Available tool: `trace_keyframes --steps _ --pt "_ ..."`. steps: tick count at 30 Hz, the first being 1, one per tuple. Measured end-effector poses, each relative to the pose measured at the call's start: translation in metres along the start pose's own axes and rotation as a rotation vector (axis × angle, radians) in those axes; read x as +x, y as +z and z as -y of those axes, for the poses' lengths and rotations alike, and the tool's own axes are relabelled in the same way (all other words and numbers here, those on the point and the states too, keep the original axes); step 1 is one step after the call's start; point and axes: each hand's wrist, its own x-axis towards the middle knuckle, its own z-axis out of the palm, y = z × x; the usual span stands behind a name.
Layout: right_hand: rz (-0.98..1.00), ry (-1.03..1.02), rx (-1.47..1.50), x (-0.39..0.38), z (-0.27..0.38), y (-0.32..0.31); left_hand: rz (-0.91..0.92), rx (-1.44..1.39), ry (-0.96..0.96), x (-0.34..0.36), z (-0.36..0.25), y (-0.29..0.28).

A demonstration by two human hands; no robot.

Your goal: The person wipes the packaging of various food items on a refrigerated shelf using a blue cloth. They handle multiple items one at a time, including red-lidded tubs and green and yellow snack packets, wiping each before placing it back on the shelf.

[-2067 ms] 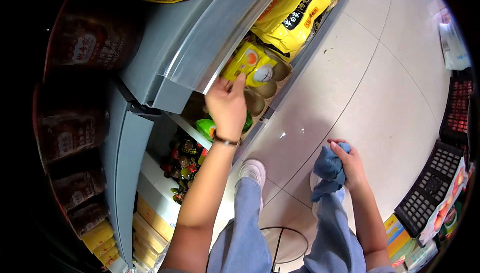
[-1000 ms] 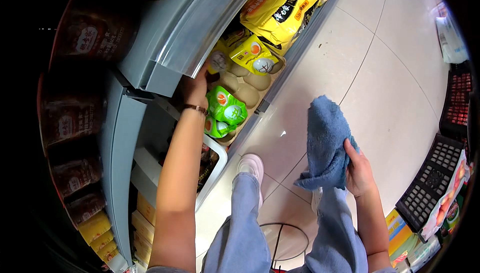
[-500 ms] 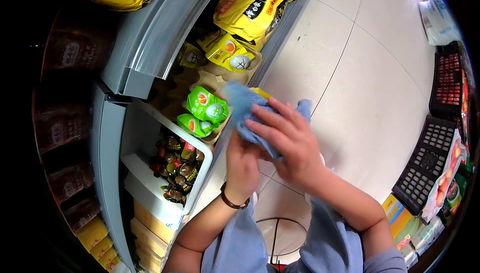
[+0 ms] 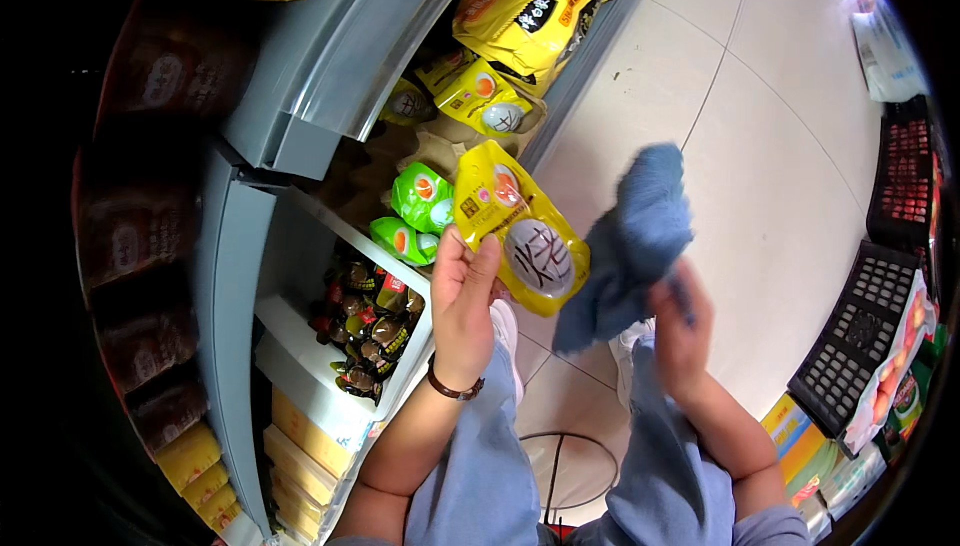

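My left hand [image 4: 467, 301] pinches the lower left edge of a yellow packaged egg [image 4: 522, 231], a shiny pouch with an egg pictured on its front. It is held up in front of the shelf. To its right, my right hand [image 4: 683, 331] is closed on a blue cloth [image 4: 632, 236], which hangs bunched and a little blurred, apart from or just behind the pouch's edge. Green packaged eggs [image 4: 422, 198] sit in a cardboard egg tray [image 4: 440, 144] beyond my left hand. More yellow packaged eggs [image 4: 482, 101] lie farther up the same tray.
A white bin [image 4: 300, 321] holds several small dark-wrapped snacks [image 4: 372, 331]. Large yellow bags [image 4: 530, 11] lie along the lower shelf, under a grey shelf edge [image 4: 330, 56]. Black plastic crates [image 4: 858, 331] stand at the right. A thin metal ring [image 4: 570, 436] shows between my legs.
The cloth has come off the yellow packaged egg, which now shows fully in my left hand. My right hand has moved right with the cloth. The view has shifted slightly.
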Motion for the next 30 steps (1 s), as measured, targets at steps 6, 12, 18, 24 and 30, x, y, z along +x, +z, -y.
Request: trace_keyframes --steps 6,12,18,24,30 --pt "0.299 -0.224 -0.439 0.026 0.006 0.030 0.302 0.357 0.133 -0.017 0.025 0.000" --pt "0.401 -0.213 -0.673 0.030 0.013 0.031 0.333 0.414 0.136 -0.016 0.042 0.000" --pt "0.187 -0.043 -0.718 0.045 -0.015 0.001 0.418 0.058 -0.287 -0.019 0.032 0.009" --pt "0.438 -0.400 -0.764 0.019 0.008 0.027 0.250 0.249 -0.150 -0.014 0.030 -0.003" --pt "0.247 -0.305 -0.814 0.020 0.006 0.015 0.206 0.123 -0.256 -0.015 0.018 0.000"
